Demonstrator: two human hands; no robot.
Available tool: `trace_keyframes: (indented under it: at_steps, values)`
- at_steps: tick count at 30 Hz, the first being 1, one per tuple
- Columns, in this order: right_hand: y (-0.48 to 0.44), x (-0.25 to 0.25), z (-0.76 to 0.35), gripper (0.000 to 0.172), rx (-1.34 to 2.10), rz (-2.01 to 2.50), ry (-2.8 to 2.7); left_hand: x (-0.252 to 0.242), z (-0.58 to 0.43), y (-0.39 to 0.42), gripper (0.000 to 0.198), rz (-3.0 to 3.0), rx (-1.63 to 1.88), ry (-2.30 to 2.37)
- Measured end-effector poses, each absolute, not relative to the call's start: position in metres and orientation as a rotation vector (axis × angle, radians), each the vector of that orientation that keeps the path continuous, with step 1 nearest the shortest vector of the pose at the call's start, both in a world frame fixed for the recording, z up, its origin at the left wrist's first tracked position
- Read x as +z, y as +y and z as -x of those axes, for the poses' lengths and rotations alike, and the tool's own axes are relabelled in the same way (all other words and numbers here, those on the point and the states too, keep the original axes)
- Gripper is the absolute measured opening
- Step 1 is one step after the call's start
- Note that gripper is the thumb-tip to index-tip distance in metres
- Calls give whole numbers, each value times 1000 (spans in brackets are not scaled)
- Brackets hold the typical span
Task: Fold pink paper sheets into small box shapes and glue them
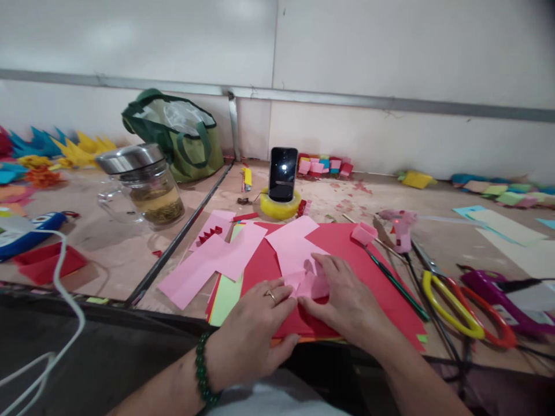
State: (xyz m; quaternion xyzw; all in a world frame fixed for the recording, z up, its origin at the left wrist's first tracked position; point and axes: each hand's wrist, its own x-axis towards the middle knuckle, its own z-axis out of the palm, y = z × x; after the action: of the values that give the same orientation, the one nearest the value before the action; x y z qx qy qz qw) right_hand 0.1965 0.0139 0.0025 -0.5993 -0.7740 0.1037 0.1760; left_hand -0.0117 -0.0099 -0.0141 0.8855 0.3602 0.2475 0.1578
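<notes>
Flat pink rectangular paper strips (pixel 203 268) lie left of the left hand (pixel 260 323), which is part-open, fingers loosely bent, fingertips touching a folded pink paper piece (pixel 314 284). That piece lies between both hands, over red paper sheets (pixel 336 238). The right hand (pixel 349 297) spreads thumb and fingers around its right side, touching it.

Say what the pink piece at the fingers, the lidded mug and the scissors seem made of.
Pink piece: likely matte paper, given its thin edges and creases.
Lidded mug: clear glass or plastic, since the contents show through; its shiny grey lid looks metal.
Scissors: grey blades, probably metal; smooth yellow and orange handles suggest plastic.
</notes>
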Motion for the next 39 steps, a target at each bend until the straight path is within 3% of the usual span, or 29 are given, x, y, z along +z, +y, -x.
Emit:
trace_keyframes:
  at_steps: [11, 18, 24, 26, 30, 34, 39]
  values:
    - [11, -11, -239, 43, 408, 1597, -2140, -10, 16, -11, 43, -2530, 598, 1046]
    - [12, -13, -257, 48, 470, 1549, -2236, -6, 17, -12, 43, -2547, 535, 1047]
    - [8, 3, -260, 71, 234, 1547, -2337, 8, 25, 5, 30, -2592, 461, 944]
    - [9, 5, -256, 60, 145, 1523, -2374, 16, 26, 14, 28, -2617, 400, 955]
    - [7, 4, -239, 23, -110, 1338, -2501, 24, 18, 18, 29, -2739, 418, 1123]
    - [0, 0, -212, 21, -404, 1205, -2488, 15, -2, 6, 39, -2786, 522, 1134]
    - [-3, -1, -197, 30, -149, 1157, -2538, -1, -5, -4, 46, -2706, 521, 1144]
